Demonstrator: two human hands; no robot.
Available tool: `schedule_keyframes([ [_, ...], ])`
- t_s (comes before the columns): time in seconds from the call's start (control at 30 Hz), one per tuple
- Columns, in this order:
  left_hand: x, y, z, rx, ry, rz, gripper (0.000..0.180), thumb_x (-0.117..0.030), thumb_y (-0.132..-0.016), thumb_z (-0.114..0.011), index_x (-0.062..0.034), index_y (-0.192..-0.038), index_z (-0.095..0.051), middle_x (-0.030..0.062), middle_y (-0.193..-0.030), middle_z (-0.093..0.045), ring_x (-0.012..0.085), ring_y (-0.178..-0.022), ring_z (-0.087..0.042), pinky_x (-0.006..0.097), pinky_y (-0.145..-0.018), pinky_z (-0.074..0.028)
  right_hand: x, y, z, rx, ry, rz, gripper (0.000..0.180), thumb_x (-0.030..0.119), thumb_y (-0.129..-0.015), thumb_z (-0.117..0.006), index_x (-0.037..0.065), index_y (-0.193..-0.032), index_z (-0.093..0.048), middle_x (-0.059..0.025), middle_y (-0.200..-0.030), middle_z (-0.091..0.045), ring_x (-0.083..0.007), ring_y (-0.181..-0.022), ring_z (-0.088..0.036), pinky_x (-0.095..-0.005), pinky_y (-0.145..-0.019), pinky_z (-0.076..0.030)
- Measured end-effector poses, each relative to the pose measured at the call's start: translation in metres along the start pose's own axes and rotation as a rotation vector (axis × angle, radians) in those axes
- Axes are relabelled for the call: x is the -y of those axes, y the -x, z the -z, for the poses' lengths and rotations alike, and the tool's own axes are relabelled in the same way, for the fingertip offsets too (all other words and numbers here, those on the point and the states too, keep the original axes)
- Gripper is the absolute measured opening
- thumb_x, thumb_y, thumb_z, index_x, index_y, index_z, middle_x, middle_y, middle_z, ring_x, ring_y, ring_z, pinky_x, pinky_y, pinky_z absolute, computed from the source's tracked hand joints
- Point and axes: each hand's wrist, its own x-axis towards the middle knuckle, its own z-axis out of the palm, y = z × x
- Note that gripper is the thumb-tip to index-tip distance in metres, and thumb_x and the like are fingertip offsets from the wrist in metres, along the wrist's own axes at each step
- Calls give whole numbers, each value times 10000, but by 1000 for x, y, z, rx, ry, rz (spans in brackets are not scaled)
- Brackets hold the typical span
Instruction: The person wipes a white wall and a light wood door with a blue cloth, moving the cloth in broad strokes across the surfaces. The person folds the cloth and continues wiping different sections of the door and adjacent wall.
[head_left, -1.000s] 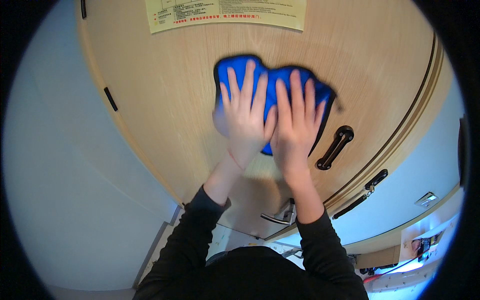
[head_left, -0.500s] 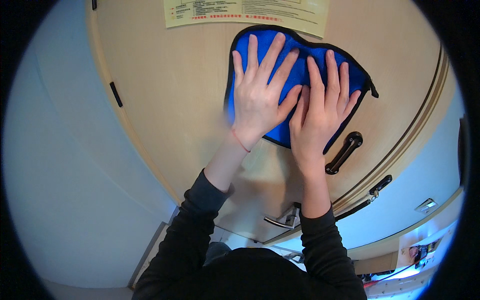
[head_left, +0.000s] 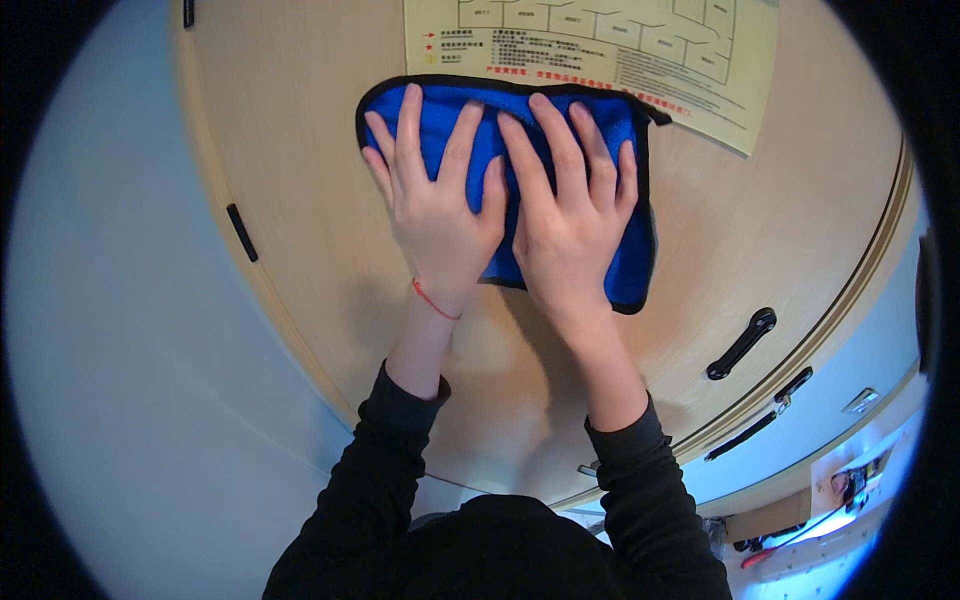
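Both of my hands press a blue cloth with black edging [head_left: 628,255] flat against a pale wooden door [head_left: 300,150]. On the cloth's left half lies my left hand [head_left: 440,205], fingers spread, a thin red cord round its wrist. My right hand [head_left: 570,220] rests beside it on the right half, with its fingers apart too. A small black loop sticks out from the cloth's upper right corner. The cloth's top edge reaches the lower edge of a yellow printed sheet [head_left: 740,110] with a floor plan.
Right of the cloth, a black pull handle [head_left: 742,343] is fixed on the door. A metal lever handle [head_left: 588,469] shows partly behind my right sleeve. Black hinges [head_left: 242,232] run down the left edge, next to a white wall [head_left: 130,300]. A wall switch [head_left: 860,401] is at the far right.
Both hands and the cloth have slid left across the door. More of the yellow sheet shows above them. My right forearm now covers most of the lever handle.
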Motion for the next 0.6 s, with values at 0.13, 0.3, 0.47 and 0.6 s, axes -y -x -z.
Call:
schedule_keyframes([
  [0.13,16,28,9,137,-5,-54,578,-309,-829,-582,-142,-1370,-464,270,-1497,-220,634,-1303,-149,717,-1015,-112,19,32,-3,79,38,-88,325,177,-842,-579,165,-1157,-657,-33,-1326,-547,-232,-1193,-508,-430,-1057,-278],
  [0.3,19,124,17,360,29,-89,522,-303,-878,-509,4,-1292,-426,397,-1448,-166,672,-1265,-152,755,-957,-141,41,141,6,231,158,-194,325,241,-858,-582,190,-1170,-658,-48,-1335,-540,-247,-1198,-492,-427,-1078,-226],
  [0.47,17,272,45,665,45,-150,391,-305,-812,-609,-73,-1122,-551,347,-1203,-453,488,-817,-490,617,-728,-377,62,300,41,431,188,-243,330,243,-772,-648,212,-1100,-639,-45,-1325,-518,-292,-1190,-457,-497,-995,-268],
  [0.6,14,349,76,883,217,-137,456,-327,-809,-650,-59,-1166,-555,356,-1202,-452,517,-851,-501,644,-773,-374,80,377,89,664,70,-364,421,190,-754,-676,195,-1170,-612,-69,-1330,-501,-313,-1182,-469,-561,-990,-276],
])
